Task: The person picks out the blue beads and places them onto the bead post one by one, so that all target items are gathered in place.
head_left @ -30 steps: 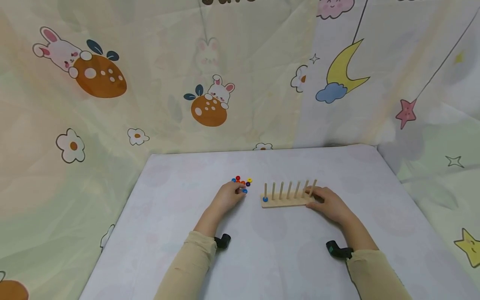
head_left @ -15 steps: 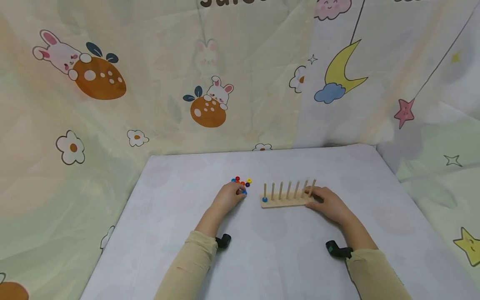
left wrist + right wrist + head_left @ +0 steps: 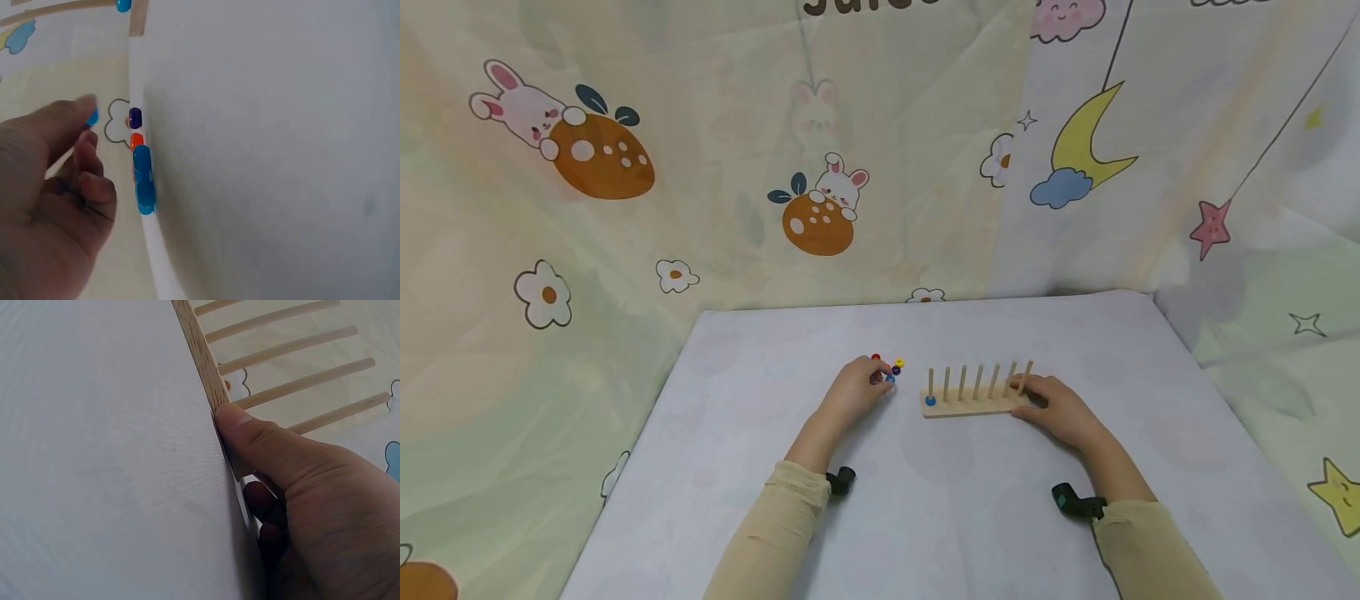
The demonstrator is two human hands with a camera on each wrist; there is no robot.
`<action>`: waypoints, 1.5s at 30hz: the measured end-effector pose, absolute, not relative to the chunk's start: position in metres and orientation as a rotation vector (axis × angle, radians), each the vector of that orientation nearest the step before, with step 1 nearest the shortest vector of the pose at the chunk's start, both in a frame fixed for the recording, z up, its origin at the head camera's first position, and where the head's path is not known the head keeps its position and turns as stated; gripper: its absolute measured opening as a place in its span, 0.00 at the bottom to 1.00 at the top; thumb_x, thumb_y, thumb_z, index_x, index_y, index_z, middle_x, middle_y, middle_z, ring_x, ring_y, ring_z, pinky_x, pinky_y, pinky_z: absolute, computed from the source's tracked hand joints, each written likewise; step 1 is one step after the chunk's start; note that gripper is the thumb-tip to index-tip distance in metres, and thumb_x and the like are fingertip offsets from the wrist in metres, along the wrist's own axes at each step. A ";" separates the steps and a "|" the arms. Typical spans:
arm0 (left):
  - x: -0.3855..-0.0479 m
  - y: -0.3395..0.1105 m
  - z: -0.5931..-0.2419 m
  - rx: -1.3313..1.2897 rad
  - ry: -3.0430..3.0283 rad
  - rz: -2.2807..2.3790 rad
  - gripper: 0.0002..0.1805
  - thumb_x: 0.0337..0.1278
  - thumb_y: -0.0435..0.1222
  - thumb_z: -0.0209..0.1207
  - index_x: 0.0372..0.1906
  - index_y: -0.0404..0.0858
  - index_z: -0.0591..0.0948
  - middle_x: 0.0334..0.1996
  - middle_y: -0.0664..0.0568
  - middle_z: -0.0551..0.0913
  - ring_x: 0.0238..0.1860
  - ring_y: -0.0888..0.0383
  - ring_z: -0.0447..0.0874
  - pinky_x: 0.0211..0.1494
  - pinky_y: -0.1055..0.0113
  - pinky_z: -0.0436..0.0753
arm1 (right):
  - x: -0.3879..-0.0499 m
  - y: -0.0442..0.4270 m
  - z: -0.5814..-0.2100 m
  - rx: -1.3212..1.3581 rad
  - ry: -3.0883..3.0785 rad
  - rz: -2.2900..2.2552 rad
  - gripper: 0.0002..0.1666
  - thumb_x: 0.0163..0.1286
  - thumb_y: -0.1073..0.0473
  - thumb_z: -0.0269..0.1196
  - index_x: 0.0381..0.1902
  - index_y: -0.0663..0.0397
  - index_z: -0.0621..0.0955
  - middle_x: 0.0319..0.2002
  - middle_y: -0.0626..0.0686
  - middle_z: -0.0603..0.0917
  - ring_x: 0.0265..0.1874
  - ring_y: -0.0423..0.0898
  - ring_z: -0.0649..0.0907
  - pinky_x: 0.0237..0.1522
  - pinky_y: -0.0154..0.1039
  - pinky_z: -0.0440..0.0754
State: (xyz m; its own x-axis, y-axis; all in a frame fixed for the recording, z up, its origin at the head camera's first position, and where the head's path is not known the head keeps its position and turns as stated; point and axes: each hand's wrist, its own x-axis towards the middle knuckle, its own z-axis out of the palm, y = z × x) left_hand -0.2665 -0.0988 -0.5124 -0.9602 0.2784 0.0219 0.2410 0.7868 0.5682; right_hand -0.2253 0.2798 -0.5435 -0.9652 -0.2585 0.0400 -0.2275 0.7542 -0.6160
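My left hand [image 3: 853, 388] pinches a small blue bead [image 3: 92, 117] between thumb and fingertips, a little above the table. Beside it lies a cluster of loose beads: a yellow bead [image 3: 899, 363], a dark purple bead [image 3: 135, 118], an orange bead [image 3: 137, 142] and blue beads [image 3: 144, 181]; the hand hides part of the cluster in the head view. My right hand [image 3: 1060, 407] grips the right end of a wooden peg board [image 3: 973, 407], thumb [image 3: 234, 417] on its front edge. A blue bead [image 3: 930, 401] sits at the base of the leftmost peg.
The white-covered table [image 3: 925, 517] carries the board and beads. A printed cloth [image 3: 715, 167] hangs behind it and along both sides. Black wrist cameras [image 3: 842, 481] sit on both forearms.
The left hand has shifted slightly up and away, lifting a blue bead off the table and covering more of the cluster. The right hand and the peg board stay put.
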 end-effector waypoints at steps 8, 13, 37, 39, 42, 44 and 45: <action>-0.265 -0.098 -0.492 0.480 2.864 0.926 0.12 0.64 0.44 0.63 0.50 0.46 0.83 0.38 0.59 0.82 0.39 0.59 0.76 0.40 0.67 0.78 | -0.226 0.280 -0.544 -0.415 2.888 -1.024 0.34 0.63 0.41 0.68 0.64 0.47 0.77 0.62 0.61 0.77 0.63 0.62 0.72 0.65 0.63 0.65; -0.264 -0.094 -0.479 0.525 2.872 0.964 0.11 0.64 0.43 0.63 0.50 0.49 0.83 0.39 0.60 0.84 0.39 0.60 0.78 0.40 0.66 0.79 | -0.225 0.280 -0.543 -0.420 2.892 -1.021 0.34 0.64 0.42 0.68 0.64 0.48 0.77 0.63 0.61 0.77 0.64 0.62 0.72 0.65 0.63 0.65; -0.249 -0.064 -0.455 0.709 2.748 1.191 0.13 0.65 0.49 0.61 0.52 0.55 0.83 0.42 0.66 0.84 0.39 0.65 0.78 0.36 0.70 0.79 | -0.225 0.280 -0.545 -0.437 2.900 -1.034 0.32 0.63 0.42 0.68 0.63 0.46 0.78 0.61 0.59 0.78 0.62 0.61 0.73 0.64 0.63 0.67; -0.249 -0.064 -0.456 0.695 2.739 1.196 0.13 0.65 0.49 0.61 0.52 0.55 0.83 0.42 0.66 0.84 0.40 0.65 0.78 0.37 0.70 0.79 | -0.225 0.280 -0.545 -0.440 2.902 -1.033 0.33 0.63 0.42 0.68 0.63 0.46 0.78 0.61 0.59 0.79 0.61 0.60 0.74 0.64 0.62 0.67; -0.249 -0.063 -0.458 0.684 2.723 1.214 0.13 0.65 0.50 0.61 0.52 0.56 0.84 0.42 0.66 0.84 0.40 0.65 0.78 0.37 0.69 0.80 | -0.226 0.280 -0.545 -0.433 2.905 -1.031 0.33 0.62 0.41 0.68 0.63 0.45 0.78 0.60 0.58 0.79 0.61 0.60 0.74 0.64 0.62 0.67; -0.249 -0.063 -0.460 0.689 2.713 1.224 0.13 0.65 0.50 0.61 0.52 0.56 0.84 0.42 0.66 0.84 0.40 0.65 0.78 0.37 0.69 0.80 | -0.225 0.280 -0.545 -0.429 2.905 -1.034 0.32 0.63 0.42 0.69 0.63 0.45 0.78 0.61 0.58 0.78 0.62 0.60 0.73 0.64 0.62 0.67; -0.250 -0.063 -0.460 0.691 2.711 1.226 0.13 0.65 0.50 0.61 0.51 0.56 0.84 0.42 0.66 0.84 0.40 0.65 0.78 0.37 0.69 0.80 | -0.225 0.280 -0.545 -0.427 2.906 -1.036 0.32 0.63 0.43 0.69 0.63 0.45 0.78 0.61 0.58 0.78 0.62 0.60 0.73 0.64 0.62 0.66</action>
State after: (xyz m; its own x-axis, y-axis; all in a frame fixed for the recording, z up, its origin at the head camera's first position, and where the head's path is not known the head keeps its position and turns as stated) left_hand -0.2496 -0.0627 -0.4600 -0.8939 0.4360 0.1043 0.3661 0.5759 0.7310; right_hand -0.2254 0.2799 -0.5452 -0.9620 -0.2649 0.0657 -0.2467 0.7411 -0.6244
